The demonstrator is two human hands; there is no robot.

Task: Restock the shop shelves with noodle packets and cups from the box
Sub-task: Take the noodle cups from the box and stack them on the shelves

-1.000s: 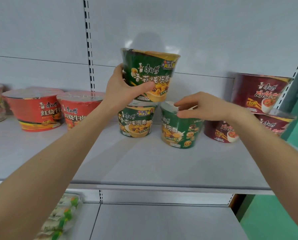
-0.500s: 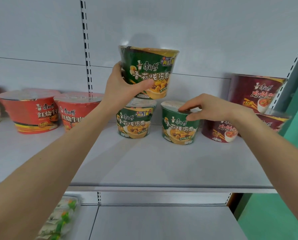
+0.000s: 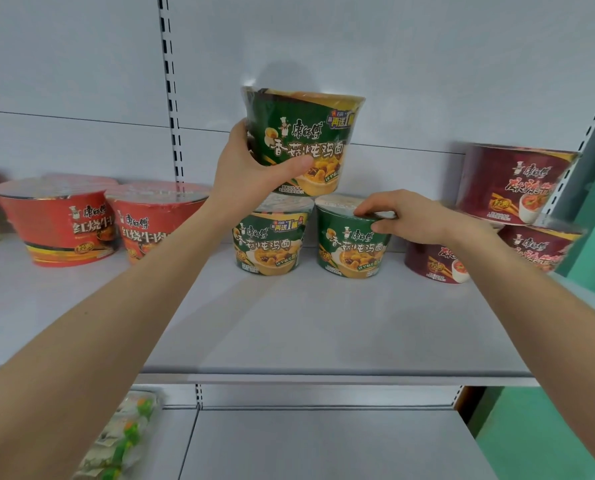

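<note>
The top green cup [image 3: 306, 140] hangs just over the left cup [image 3: 270, 244] and right cup [image 3: 353, 247] on the shelf [image 3: 323, 323], with the left hand [image 3: 251, 174] wrapped round its side. The right cup was tipped a moment ago; now it stands straight, the right hand [image 3: 410, 220] pinching its rim, so stacking looks ready.

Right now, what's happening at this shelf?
A person is stocking the white metal shelf. The left hand grips a green noodle cup over another green cup standing on the shelf; contact is unclear. The right hand holds the rim of a second standing green cup beside it. Red cups stand left, maroon ones right.
</note>
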